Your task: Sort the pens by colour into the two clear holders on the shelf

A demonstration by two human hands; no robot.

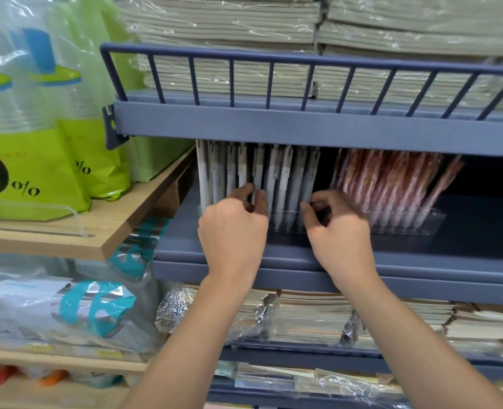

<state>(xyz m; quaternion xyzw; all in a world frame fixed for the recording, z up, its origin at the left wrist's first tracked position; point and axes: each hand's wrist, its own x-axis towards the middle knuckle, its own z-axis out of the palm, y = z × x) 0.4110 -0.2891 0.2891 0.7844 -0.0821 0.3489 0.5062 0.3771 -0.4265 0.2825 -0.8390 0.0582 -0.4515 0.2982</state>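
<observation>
Two clear holders stand side by side on the blue shelf (274, 255). The left holder (288, 222) is filled with several white pens (279, 178) standing upright. The right holder (421, 222) is filled with several red-pink pens (392, 178) leaning to the right. My left hand (232, 225) reaches into the white row, its thumb and fingers pinching one white pen near its lower part. My right hand (339, 225) is at the right end of the white row, with its fingers curled; what they hold is hidden.
The shelf above (303, 125) hangs low over the pen tops and carries wrapped notebook stacks (229, 28) behind a railing. More wrapped notebooks (318, 317) lie on the shelf below. Green bags (37, 160) sit on a wooden shelf (111, 228) to the left.
</observation>
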